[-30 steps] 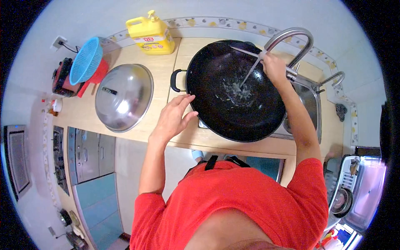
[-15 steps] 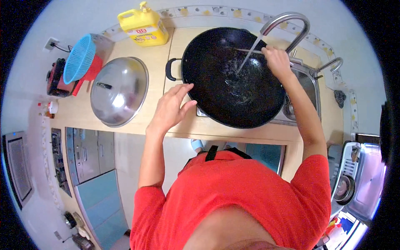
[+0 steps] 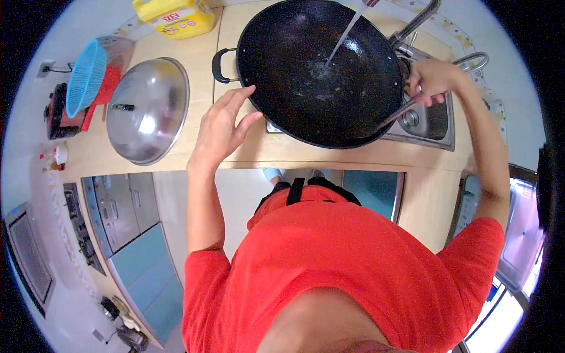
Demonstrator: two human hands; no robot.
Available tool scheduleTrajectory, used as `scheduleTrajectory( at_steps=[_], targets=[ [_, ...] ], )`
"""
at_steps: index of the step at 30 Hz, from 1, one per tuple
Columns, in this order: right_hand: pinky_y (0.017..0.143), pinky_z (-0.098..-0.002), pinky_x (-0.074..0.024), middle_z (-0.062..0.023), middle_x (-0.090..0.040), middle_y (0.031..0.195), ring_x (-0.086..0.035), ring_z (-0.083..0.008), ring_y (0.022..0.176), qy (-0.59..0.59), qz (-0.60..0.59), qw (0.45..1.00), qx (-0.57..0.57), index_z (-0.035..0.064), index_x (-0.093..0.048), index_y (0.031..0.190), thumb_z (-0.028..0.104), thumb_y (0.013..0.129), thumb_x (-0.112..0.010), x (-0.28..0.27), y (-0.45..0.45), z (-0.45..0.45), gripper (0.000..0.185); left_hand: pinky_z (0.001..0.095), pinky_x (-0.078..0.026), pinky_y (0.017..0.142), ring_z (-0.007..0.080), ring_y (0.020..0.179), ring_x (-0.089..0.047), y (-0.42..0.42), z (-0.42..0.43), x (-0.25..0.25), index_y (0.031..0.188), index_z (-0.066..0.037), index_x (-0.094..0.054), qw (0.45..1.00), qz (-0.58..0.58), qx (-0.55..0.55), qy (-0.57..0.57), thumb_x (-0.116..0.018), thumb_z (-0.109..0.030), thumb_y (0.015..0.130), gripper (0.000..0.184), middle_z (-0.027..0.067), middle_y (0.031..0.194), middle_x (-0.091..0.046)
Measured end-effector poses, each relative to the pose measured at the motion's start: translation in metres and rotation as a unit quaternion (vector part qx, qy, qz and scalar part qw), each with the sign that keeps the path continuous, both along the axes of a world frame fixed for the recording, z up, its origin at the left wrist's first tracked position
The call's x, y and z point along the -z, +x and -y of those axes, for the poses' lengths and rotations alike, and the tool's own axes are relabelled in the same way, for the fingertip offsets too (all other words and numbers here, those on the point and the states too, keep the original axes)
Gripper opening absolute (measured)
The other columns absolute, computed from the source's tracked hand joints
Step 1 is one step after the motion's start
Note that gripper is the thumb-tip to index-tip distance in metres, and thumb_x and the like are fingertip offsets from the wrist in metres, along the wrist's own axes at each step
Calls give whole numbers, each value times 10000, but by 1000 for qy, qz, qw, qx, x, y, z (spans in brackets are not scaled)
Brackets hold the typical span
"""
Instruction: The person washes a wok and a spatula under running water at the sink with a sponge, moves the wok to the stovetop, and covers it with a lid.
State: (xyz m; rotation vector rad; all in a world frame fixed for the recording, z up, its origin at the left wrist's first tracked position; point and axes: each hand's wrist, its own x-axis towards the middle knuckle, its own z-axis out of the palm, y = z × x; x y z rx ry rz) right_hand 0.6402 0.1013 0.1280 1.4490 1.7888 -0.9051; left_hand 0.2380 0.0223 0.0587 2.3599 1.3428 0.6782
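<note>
Water (image 3: 347,36) runs into a wok (image 3: 306,115) seemingly far from full, left hand (image 3: 220,126) spread at its edge, right hand (image 3: 432,81) gripping a tool (image 3: 400,112).

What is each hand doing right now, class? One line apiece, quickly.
Left hand: open, holding nothing visible, at the edge of the black wok.
Right hand: closed around a long, thin utensil.

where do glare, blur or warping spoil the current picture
Head view: glare on the lid and inside the wok; head view: fisheye bends the walls, corners go black; head view: tip of the tool in the right hand is unclear against the dark wok.
</note>
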Motion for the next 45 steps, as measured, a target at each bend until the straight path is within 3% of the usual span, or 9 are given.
scheduleTrajectory(
  at_steps=[3, 7, 9, 13, 17, 28, 30, 36, 45],
  targets=[
    [337, -247, -395, -52, -611, 573, -527, -109, 402, -23, -117, 993, -18, 19, -661, 817, 76, 702, -607, 42, -26, -6, 139, 372, -463, 793, 336, 958, -566, 3, 1, -1, 1165, -64, -523, 1000, 1, -2, -9, -638, -227, 793, 421, 160, 1060, -579],
    [404, -295, -433, -91, -614, 613, -537, -170, 417, 202, -232, 950, 42, 17, -656, 845, 119, 754, -591, 82, -54, -4, 151, 368, -461, 803, 334, 971, -565, 8, 0, -5, 1168, -60, -519, 1000, -10, -3, -15, -640, -231, 791, 431, 160, 1082, -575],
    [607, -389, -470, -138, -616, 688, -604, -295, 656, 448, -212, 851, -177, 30, -651, 808, 131, 708, -639, 96, -17, -19, 143, 367, -456, 815, 333, 980, -564, 7, -1, -6, 1169, -60, -518, 1000, -3, -2, -9, -642, -229, 789, 434, 159, 1093, -572],
    [624, -428, -506, -150, -640, 744, -623, -341, 677, 292, 20, 952, -91, 77, -662, 712, 146, 665, -654, 25, 18, 3, 84, 385, -457, 812, 349, 968, -554, 8, -1, -8, 1143, -50, -519, 1000, -1, -5, 5, -639, -208, 778, 416, 160, 1073, -573],
    [657, -427, -510, -171, -627, 734, -627, -322, 731, 341, 95, 932, -77, 73, -661, 746, 135, 676, -648, 43, 44, 43, 94, 379, -453, 829, 344, 991, -550, 12, 1, -3, 1146, -47, -523, 999, 33, 1, -21, -638, -215, 782, 417, 165, 1100, -564],
    [567, -386, -502, -151, -623, 745, -626, -274, 671, 455, -159, 876, -25, 81, -605, 973, 133, 779, -579, 185, 26, 71, 203, 346, -444, 848, 287, 992, -566, 54, -2, 0, 1169, -31, -518, 996, 59, 51, -38, -649, -193, 779, 442, 166, 1100, -566],
    [505, -332, -482, -109, -608, 708, -597, -210, 606, 211, -252, 914, 238, 77, -588, 996, 131, 808, -553, 162, 15, 87, 198, 344, -446, 838, 283, 967, -569, 58, 1, -3, 1173, -24, -512, 992, 80, 67, -66, -644, -199, 783, 447, 166, 1080, -568],
    [383, -196, -371, -28, -519, 751, -470, -84, 502, -109, -489, 644, 578, 51, -482, 1116, 146, 912, -447, 149, -15, 105, 228, 330, -446, 821, 256, 944, -568, 61, 11, 2, 1179, -18, -503, 986, 98, 82, -106, -644, -194, 782, 456, 151, 1045, -569],
    [459, -186, -392, -20, -515, 803, -436, -71, 577, -143, -677, 446, 568, 29, -475, 1144, 164, 905, -470, 156, -49, 96, 275, 302, -461, 810, 184, 940, -573, 83, 14, 26, 1171, -23, -513, 952, 163, 81, -245, -632, -191, 817, 409, 110, 1040, -601]
  ],
)
